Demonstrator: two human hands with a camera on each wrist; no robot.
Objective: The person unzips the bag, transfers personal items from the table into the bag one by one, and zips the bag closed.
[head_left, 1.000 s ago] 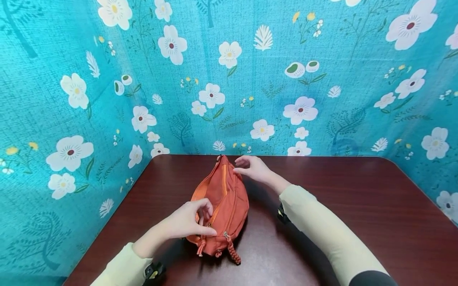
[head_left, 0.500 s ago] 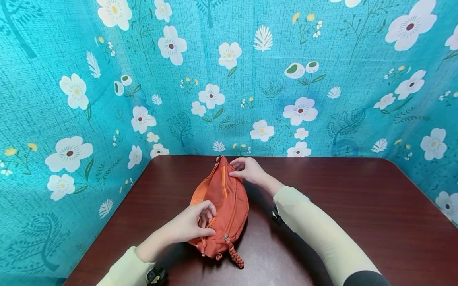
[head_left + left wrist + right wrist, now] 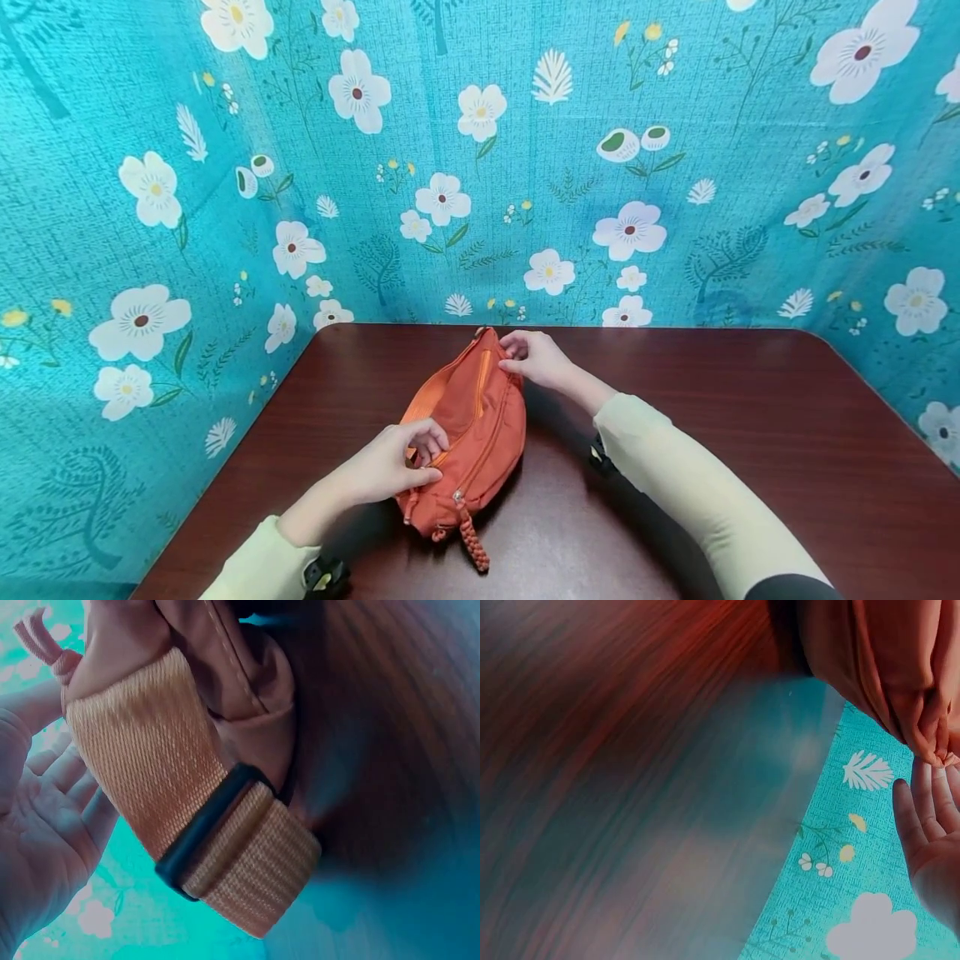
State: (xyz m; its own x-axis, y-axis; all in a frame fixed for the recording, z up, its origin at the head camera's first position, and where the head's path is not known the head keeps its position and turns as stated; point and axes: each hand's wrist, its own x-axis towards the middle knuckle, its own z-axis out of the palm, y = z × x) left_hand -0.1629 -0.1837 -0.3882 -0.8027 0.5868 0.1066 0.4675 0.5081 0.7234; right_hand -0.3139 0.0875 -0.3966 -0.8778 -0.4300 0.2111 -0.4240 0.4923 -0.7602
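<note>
An orange-red fabric waist bag point(image 3: 491, 442) lies lengthwise on the table, its far end tipped a little to the right. Orange zippers run along its upper side, and a braided zipper pull point(image 3: 472, 540) hangs from the near end. My left hand point(image 3: 378, 468) curls its thumb and fingers at the bag's near left part. Close up in the left wrist view are the tan-orange webbing strap point(image 3: 142, 761) and its black slider buckle point(image 3: 206, 829). Bunched fabric at the far end is pinched by my right hand point(image 3: 546, 363), whose fingers show under the folds in the right wrist view.
The dark red-brown table point(image 3: 675, 467) reaches back to a turquoise flowered cloth point(image 3: 525, 150), which hangs behind it and along the left side. A black wrist device point(image 3: 326, 575) sits at my left cuff, and another device point(image 3: 600, 457) at my right.
My right hand came in against the bag's far end, gripped it and drew it right. The near end with its braided pull swung left. The left hand stayed nearly in place.
</note>
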